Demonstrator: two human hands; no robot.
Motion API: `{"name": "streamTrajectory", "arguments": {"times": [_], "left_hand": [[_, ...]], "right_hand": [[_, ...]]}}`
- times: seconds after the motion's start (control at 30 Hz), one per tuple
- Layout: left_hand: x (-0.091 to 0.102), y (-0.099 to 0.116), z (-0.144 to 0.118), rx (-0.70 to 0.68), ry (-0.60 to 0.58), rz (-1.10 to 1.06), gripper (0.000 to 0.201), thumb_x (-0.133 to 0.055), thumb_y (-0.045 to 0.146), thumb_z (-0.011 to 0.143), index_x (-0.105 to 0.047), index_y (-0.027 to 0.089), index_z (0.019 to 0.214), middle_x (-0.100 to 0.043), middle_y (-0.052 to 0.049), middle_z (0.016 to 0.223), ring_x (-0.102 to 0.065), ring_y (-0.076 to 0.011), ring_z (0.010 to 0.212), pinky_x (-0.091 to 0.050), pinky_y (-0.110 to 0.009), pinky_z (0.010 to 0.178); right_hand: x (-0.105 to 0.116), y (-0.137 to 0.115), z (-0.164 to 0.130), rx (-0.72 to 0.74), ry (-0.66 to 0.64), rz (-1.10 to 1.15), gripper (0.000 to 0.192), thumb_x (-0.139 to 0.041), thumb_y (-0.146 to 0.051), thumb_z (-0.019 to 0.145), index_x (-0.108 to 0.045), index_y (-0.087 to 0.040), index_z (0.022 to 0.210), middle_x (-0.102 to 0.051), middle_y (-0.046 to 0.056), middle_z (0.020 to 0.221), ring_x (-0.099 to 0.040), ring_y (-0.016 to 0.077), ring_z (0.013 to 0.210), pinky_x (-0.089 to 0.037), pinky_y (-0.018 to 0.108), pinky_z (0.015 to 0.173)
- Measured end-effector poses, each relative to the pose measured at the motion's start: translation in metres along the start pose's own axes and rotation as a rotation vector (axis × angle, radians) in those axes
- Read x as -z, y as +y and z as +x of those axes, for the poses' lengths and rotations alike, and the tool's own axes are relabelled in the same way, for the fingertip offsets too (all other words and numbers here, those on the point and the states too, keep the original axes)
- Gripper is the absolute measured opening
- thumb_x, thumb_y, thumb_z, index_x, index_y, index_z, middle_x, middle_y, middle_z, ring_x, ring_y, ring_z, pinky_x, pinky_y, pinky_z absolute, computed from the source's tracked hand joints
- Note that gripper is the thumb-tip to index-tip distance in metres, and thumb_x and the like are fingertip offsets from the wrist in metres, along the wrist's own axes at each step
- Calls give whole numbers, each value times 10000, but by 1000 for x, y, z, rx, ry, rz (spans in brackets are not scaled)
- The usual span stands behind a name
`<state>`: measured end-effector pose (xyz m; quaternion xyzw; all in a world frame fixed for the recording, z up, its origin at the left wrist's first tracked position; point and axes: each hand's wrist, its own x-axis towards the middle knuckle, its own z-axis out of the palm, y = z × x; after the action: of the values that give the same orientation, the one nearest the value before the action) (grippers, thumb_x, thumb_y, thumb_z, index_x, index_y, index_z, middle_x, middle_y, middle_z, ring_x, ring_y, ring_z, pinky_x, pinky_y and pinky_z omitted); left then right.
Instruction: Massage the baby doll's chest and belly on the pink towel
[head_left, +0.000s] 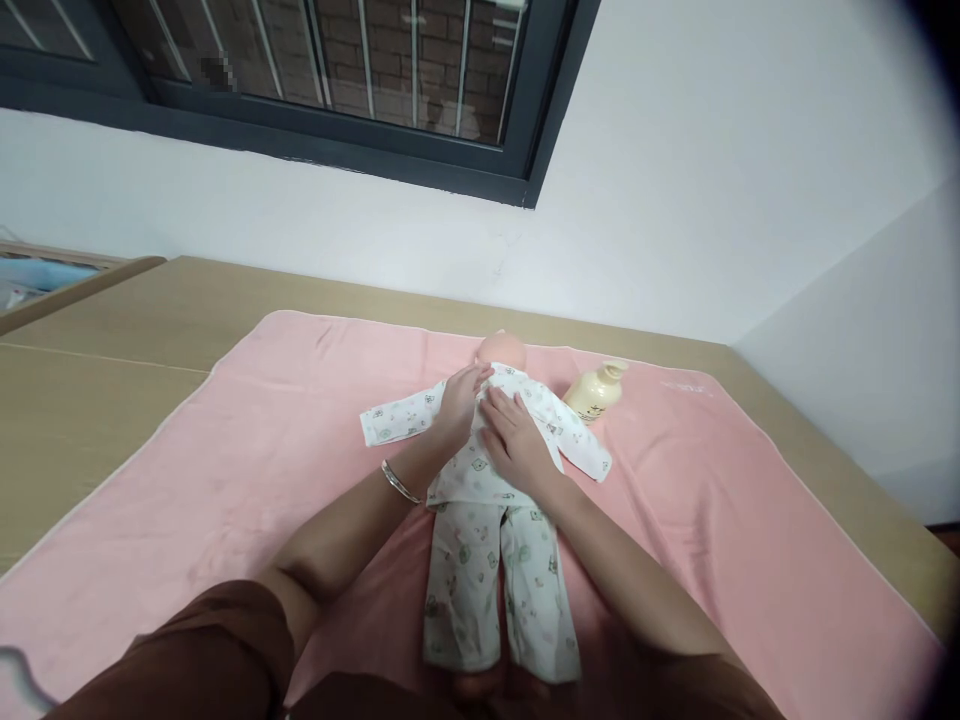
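The doll [491,470] lies on its back in the middle of the pink towel [262,440]. Your left hand [459,400] and right hand [514,440] rest flat and open on its chest, likely smoothing its shirt. A bottle [596,392] lies just beside the doll's arm.

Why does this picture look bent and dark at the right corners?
Head view: wide lens bows the window frame and tabletop; dark vignette in the right corners; soft, even light, faint shadows under both hands on the doll; a blurred patch in the window.
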<state>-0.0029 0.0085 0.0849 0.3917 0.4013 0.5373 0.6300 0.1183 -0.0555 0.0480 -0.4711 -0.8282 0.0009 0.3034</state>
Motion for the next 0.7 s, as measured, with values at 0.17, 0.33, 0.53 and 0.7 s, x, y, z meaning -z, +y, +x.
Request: {"name": "streamTrajectory", "arguments": {"times": [0.17, 0.33, 0.53, 0.7], "left_hand": [[5, -31, -2, -272, -7, 294, 251, -512, 247, 868, -678, 214, 1054, -640, -60, 1270, -520, -209, 1271, -329, -361, 1159], [9, -42, -2, -291, 28, 380, 275, -526, 242, 882, -668, 229, 1117, -558, -47, 1393, -363, -210, 1413, -197, -380, 1232], [11, -46, 0, -275, 47, 368, 288, -520, 290, 892, -656, 233, 1139, -552, -48, 1400, -364, -218, 1412, -210, -401, 1233], [15, -48, 0, -275, -9, 412, 319, -500, 319, 903, -622, 248, 1188, -523, -40, 1427, -342, -213, 1423, -207, -397, 1233]], "right_hand": [[-2, 47, 20, -57, -126, 37, 419, -392, -313, 980, -528, -240, 1370, -443, 48, 1484, -272, 225, 1450, -165, 541, 1193], [-4, 47, 10, -379, 22, -42, 507, -331, -383, 998, -454, -144, 1428, -402, 137, 1501, -309, 255, 1431, -211, 536, 1175], [-13, 12, -6, -209, 34, -125, 485, -386, -228, 938, -489, -112, 1398, -408, 159, 1493, -288, 283, 1439, -223, 558, 1172], [-6, 40, 20, -34, -90, 42, 451, -423, -242, 927, -542, -203, 1360, -476, 86, 1456, -352, 223, 1413, -233, 510, 1183]]}}
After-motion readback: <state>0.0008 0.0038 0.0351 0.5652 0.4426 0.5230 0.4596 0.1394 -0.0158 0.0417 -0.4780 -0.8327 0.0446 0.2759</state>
